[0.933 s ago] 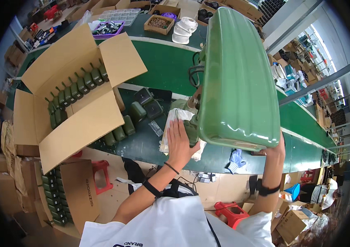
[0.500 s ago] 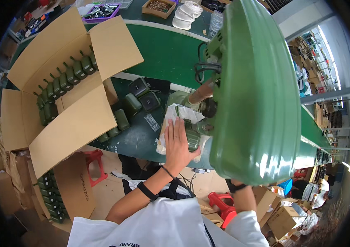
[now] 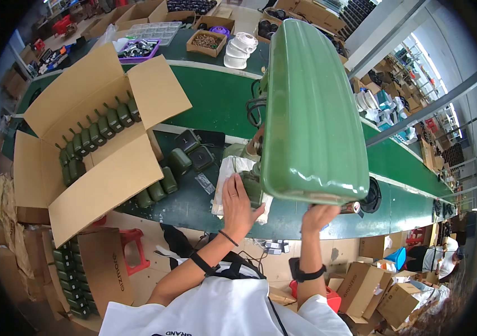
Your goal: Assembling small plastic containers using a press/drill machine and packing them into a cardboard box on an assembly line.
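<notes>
My left hand [image 3: 237, 210] lies against a ribbed green case [image 3: 253, 189], its fingers along the left side and the thumb at the near edge. The case rests on a pad covered in white cloth [image 3: 219, 197] beneath a large green bench press machine [image 3: 314, 123]. That machine's housing hides the case's right part and the tool above it. My right hand [image 3: 319, 217] is raised by the housing's lower right edge with its fingers curled; whatever they grip is hidden. Left of the pad sit dark green cases [image 3: 179, 161] and a small clear plastic bag [image 3: 205, 182].
An open carton [image 3: 104, 182] of strapped green cases stands at the left, with another carton [image 3: 101, 263] below. Red stools [image 3: 133, 251] stand on the floor. A purple tray [image 3: 139, 50], a box of small parts [image 3: 206, 42] and white rolls [image 3: 241, 50] line the far bench.
The view has shifted, so the machine's housing appears smaller and further left. My right hand, mostly hidden behind the housing before, now shows below its edge. My left hand stays at the case.
</notes>
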`<act>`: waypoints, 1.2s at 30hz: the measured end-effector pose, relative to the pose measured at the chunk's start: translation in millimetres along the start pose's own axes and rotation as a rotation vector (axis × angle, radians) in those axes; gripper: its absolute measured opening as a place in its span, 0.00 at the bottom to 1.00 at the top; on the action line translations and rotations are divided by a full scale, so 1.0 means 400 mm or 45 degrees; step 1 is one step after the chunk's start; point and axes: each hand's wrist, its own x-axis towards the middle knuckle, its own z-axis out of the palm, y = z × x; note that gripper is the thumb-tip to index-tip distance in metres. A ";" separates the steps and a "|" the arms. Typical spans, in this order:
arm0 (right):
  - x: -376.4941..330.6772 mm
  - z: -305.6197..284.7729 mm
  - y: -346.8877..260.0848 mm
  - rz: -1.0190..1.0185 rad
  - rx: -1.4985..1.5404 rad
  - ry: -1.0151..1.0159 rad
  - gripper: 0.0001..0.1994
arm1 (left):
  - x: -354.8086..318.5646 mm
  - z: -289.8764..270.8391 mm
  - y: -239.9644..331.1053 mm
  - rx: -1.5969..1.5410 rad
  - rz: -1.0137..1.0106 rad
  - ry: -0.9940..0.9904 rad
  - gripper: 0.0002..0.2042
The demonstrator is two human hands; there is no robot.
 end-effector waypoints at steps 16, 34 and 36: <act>0.250 0.118 0.256 0.743 0.684 0.007 0.20 | 0.023 -0.046 0.104 0.029 0.057 -0.016 0.48; -0.355 -0.123 0.132 1.484 0.603 -0.361 0.21 | -0.117 -0.180 -0.128 -2.341 -1.381 -0.848 0.29; -0.412 -0.096 0.111 1.343 0.404 -0.773 0.18 | -0.128 -0.187 -0.138 -2.377 -1.369 -0.803 0.29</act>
